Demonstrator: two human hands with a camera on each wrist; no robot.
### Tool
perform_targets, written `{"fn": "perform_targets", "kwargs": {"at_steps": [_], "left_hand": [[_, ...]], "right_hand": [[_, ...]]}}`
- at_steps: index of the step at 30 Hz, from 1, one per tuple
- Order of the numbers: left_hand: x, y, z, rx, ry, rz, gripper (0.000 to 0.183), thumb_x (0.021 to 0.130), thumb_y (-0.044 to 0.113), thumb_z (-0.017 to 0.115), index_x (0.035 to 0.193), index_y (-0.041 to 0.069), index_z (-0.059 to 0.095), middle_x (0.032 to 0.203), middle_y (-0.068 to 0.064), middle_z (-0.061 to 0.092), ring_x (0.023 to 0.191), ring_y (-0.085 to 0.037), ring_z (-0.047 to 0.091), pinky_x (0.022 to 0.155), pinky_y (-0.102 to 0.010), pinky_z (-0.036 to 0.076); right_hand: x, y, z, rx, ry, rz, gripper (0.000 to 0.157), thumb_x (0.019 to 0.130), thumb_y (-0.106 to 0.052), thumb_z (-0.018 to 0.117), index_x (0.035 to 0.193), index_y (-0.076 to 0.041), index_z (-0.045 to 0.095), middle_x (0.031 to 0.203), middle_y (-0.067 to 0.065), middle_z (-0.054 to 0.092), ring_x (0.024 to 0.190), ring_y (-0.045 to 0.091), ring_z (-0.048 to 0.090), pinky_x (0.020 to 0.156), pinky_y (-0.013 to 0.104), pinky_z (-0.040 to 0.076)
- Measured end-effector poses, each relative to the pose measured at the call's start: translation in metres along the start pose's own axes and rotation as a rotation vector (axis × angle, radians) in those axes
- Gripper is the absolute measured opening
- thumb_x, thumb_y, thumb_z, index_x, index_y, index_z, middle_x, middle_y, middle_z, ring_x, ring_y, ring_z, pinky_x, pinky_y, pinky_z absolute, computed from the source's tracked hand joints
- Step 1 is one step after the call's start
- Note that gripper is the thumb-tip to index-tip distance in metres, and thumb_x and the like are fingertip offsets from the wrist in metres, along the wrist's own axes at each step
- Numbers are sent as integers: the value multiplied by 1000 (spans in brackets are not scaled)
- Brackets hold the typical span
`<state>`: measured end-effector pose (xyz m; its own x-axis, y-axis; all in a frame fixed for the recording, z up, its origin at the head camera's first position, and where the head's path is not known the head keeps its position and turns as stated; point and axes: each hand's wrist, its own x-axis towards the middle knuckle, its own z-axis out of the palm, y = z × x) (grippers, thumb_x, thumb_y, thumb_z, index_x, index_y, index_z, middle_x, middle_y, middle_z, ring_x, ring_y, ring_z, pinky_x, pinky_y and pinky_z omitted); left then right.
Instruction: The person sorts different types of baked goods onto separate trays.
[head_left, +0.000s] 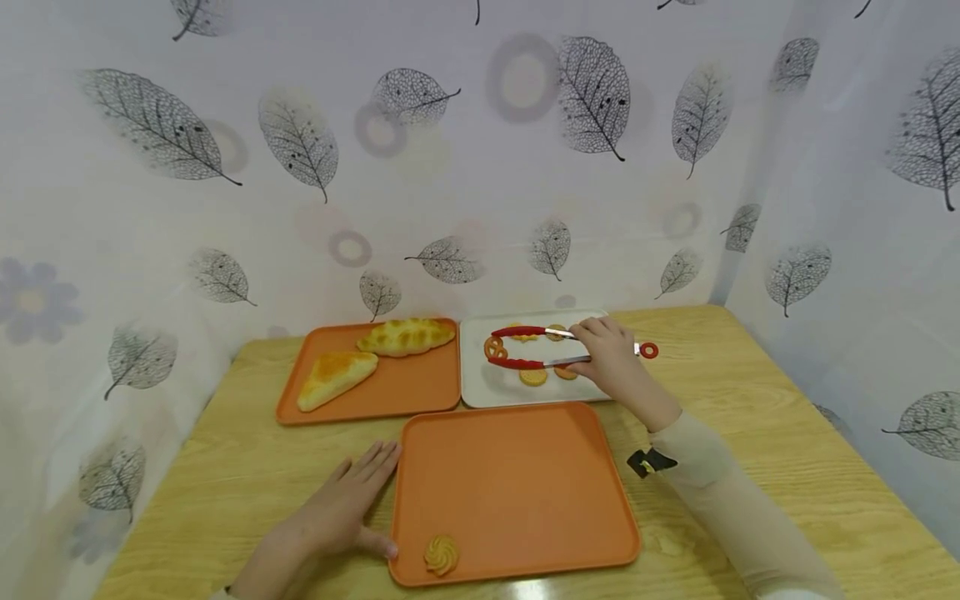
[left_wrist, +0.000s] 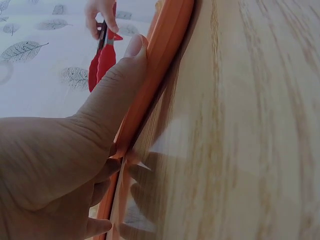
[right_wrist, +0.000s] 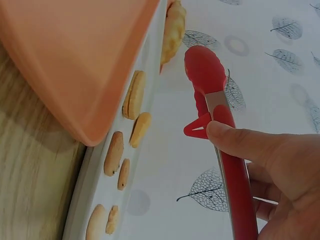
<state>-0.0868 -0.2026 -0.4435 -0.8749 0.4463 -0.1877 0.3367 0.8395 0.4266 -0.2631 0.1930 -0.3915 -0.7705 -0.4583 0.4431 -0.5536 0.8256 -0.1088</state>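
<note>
My right hand grips red-tipped metal tongs above a white tray. The two arms of the tongs stand apart in the head view, with a pretzel-shaped cookie showing near their tips. In the right wrist view the tongs hang over the tray, apart from the cookies. Fingers extended, my left hand rests at the left side of the front orange tray, its thumb touching the rim. A swirled cookie lies in that tray's near left corner.
Several cookies, one a round cookie, lie on the white tray. A second orange tray at the back left holds a triangular pastry and a long bread. A leaf-patterned curtain closes off the wooden table behind.
</note>
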Motion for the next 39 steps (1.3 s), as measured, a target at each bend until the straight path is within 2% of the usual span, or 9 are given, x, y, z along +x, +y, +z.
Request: {"fn": "perform_targets", "kwargs": {"at_steps": [3, 11, 22, 30, 39], "left_hand": [[-1, 1, -2, 7, 5, 6, 128, 63, 75, 65, 157, 4, 13, 163, -18, 14, 150, -40, 12, 111, -72, 19], [-1, 0, -2, 1, 3, 2, 128, 64, 74, 66, 156, 4, 14, 163, -18, 14, 150, -40, 11, 111, -72, 19], [-2, 0, 1, 1, 10, 21, 127, 64, 73, 67, 156, 4, 13, 163, -19, 15, 150, -42, 13, 110, -72, 21], [-2, 1, -1, 10, 19, 24, 128, 63, 73, 67, 156, 3, 14, 163, -18, 16, 150, -42, 14, 111, -72, 19], [-2, 3, -4, 1, 12, 14, 127, 63, 73, 67, 156, 4, 15, 163, -18, 15, 150, -41, 12, 111, -72, 18]], "right_hand": [[9, -1, 5, -8, -21, 22, 58, 71, -27, 86, 120, -4, 65, 115, 14, 62, 110, 35, 50, 82, 58, 44], [31, -3, 20, -74, -144, 101, 58, 79, -35, 80, 126, -6, 61, 123, 13, 60, 117, 35, 48, 90, 59, 44], [56, -3, 38, -91, -257, 190, 61, 80, -37, 79, 129, -6, 60, 125, 13, 57, 120, 34, 45, 89, 55, 41], [66, -5, 47, -47, -282, 215, 55, 81, -34, 79, 123, -3, 63, 118, 12, 56, 118, 33, 42, 88, 53, 38], [73, -7, 52, -56, -314, 268, 55, 80, -36, 79, 122, -4, 64, 122, 13, 56, 122, 33, 42, 90, 55, 39]]}}
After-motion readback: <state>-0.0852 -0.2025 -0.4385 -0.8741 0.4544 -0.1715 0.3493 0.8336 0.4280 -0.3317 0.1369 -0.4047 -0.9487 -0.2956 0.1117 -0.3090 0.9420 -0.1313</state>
